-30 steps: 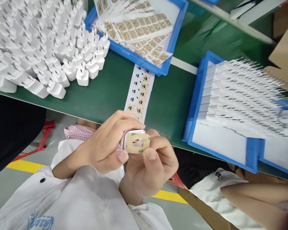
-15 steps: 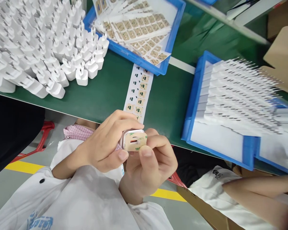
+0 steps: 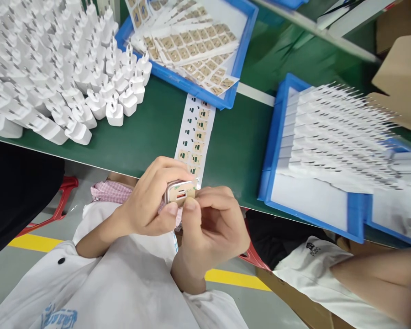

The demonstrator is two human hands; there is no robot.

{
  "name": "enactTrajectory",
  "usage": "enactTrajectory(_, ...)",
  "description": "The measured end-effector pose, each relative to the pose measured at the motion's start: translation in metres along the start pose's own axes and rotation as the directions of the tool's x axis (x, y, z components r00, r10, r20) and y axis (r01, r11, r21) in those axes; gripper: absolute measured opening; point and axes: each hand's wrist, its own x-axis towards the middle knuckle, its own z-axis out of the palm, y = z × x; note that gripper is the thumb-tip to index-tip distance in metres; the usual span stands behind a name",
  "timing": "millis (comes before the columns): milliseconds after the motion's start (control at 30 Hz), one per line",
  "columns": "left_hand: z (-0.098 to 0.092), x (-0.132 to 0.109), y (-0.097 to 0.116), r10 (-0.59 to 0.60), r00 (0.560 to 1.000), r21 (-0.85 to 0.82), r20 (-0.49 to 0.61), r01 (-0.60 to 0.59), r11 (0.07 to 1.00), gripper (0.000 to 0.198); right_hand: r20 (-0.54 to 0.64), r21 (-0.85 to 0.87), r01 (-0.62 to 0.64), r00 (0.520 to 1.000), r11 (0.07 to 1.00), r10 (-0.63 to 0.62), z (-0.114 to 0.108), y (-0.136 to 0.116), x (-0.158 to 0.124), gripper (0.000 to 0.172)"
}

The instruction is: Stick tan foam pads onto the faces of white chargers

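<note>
My left hand (image 3: 150,196) is wrapped round a white plug charger (image 3: 181,195), its port face turned up towards me. A tan sticker (image 3: 187,186) with green print lies over that face, and a red-lined port and a thin slot show through its cut-out. At the sticker's right edge, my right hand (image 3: 214,224) pinches with thumb and forefinger, the thumb touching the face. The other right fingers are curled. Just beyond the hands lies a white sheet of stickers (image 3: 196,135), with several of its places bare. The charger's pins are hidden.
Many white chargers (image 3: 114,113) stand pins up at the left. A blue tray (image 3: 192,83) holds more sticker sheets. Chargers stacked in rows fill part of a right-hand blue tray (image 3: 269,160). A co-worker's arm (image 3: 376,267) is at the lower right. The green table's (image 3: 228,155) front edge is beside my hands.
Both hands and the charger have shifted slightly left. The sticker, which stuck out past the charger's right side, now lies closer over the face, with the ports lined up in its opening.
</note>
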Motion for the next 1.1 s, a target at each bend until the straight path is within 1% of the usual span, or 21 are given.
enactTrajectory(33, 0.002, -0.001, -0.001, -0.015, 1.000, -0.013, -0.019, 0.015, 1.000, 0.030, -0.017, -0.046, 0.025, 1.000, 0.999, -0.025, 0.001, 0.002, 0.000, 0.016)
enactTrajectory(100, 0.006, -0.004, -0.003, -0.064, 0.997, -0.058, -0.044, 0.061, 0.996, 0.029, -0.076, -0.062, 0.009, 0.997, 0.998, -0.014, 0.003, 0.007, 0.000, 0.017)
enactTrajectory(167, 0.010, -0.008, -0.006, -0.134, 0.989, -0.130, -0.068, 0.124, 0.984, 0.028, -0.138, -0.015, -0.070, 0.988, 0.997, 0.067, 0.003, 0.013, 0.001, 0.023)
enactTrajectory(200, 0.011, -0.009, -0.007, -0.171, 0.982, -0.167, -0.075, 0.157, 0.973, 0.029, -0.129, 0.021, -0.115, 0.985, 0.993, 0.117, 0.002, 0.016, 0.002, 0.027)
enactTrajectory(233, 0.012, -0.011, -0.008, -0.205, 0.976, -0.200, -0.075, 0.186, 0.962, 0.031, -0.077, 0.051, -0.165, 0.983, 0.985, 0.169, 0.001, 0.019, 0.002, 0.031)
enactTrajectory(267, 0.013, -0.012, -0.009, -0.232, 0.970, -0.230, -0.067, 0.211, 0.950, 0.036, 0.008, 0.069, -0.217, 0.976, 0.974, 0.217, 0.000, 0.021, 0.003, 0.034)
enactTrajectory(333, 0.015, -0.013, -0.011, -0.269, 0.962, -0.281, -0.036, 0.249, 0.927, 0.051, 0.185, 0.094, -0.303, 0.941, 0.948, 0.283, -0.001, 0.024, 0.003, 0.040)
enactTrajectory(367, 0.015, -0.014, -0.012, -0.282, 0.959, -0.299, -0.016, 0.265, 0.917, 0.058, 0.243, 0.107, -0.339, 0.921, 0.935, 0.306, -0.001, 0.025, 0.003, 0.041)
enactTrajectory(433, 0.015, -0.015, -0.014, -0.293, 0.956, -0.320, -0.010, 0.274, 0.907, 0.067, 0.286, 0.158, -0.388, 0.898, 0.908, 0.334, 0.002, 0.027, 0.002, 0.037)
enactTrajectory(567, 0.015, -0.023, -0.024, -0.311, 0.949, -0.328, -0.047, 0.279, 0.902, 0.065, 0.331, 0.303, -0.448, 0.877, 0.841, 0.348, 0.010, 0.036, 0.005, 0.026)
enactTrajectory(667, 0.016, -0.028, -0.034, -0.352, 0.936, -0.365, -0.010, 0.324, 0.873, 0.067, 0.354, 0.368, -0.508, 0.851, 0.779, 0.387, 0.014, 0.043, 0.012, 0.026)
enactTrajectory(700, 0.016, -0.029, -0.037, -0.349, 0.937, -0.365, 0.002, 0.326, 0.872, 0.068, 0.352, 0.364, -0.522, 0.844, 0.771, 0.405, 0.015, 0.045, 0.013, 0.028)
enactTrajectory(767, 0.015, -0.027, -0.041, -0.309, 0.951, -0.312, -0.006, 0.291, 0.904, 0.067, 0.321, 0.289, -0.539, 0.833, 0.791, 0.450, 0.017, 0.046, 0.016, 0.034)
enactTrajectory(867, 0.014, -0.023, -0.043, -0.186, 0.981, -0.161, -0.052, 0.176, 0.971, 0.063, 0.281, 0.170, -0.551, 0.822, 0.817, 0.496, 0.019, 0.046, 0.016, 0.039)
enactTrajectory(933, 0.014, -0.021, -0.042, -0.143, 0.988, -0.120, -0.059, 0.135, 0.984, 0.061, 0.310, 0.196, -0.562, 0.813, 0.804, 0.493, 0.018, 0.046, 0.016, 0.036)
enactTrajectory(1033, 0.015, -0.022, -0.041, -0.175, 0.984, -0.133, -0.043, 0.168, 0.977, 0.060, 0.318, 0.276, -0.567, 0.816, 0.776, 0.483, 0.016, 0.049, 0.019, 0.038)
enactTrajectory(1100, 0.016, -0.022, -0.041, -0.193, 0.981, -0.112, -0.031, 0.189, 0.976, 0.061, 0.303, 0.259, -0.567, 0.816, 0.782, 0.492, 0.015, 0.050, 0.021, 0.040)
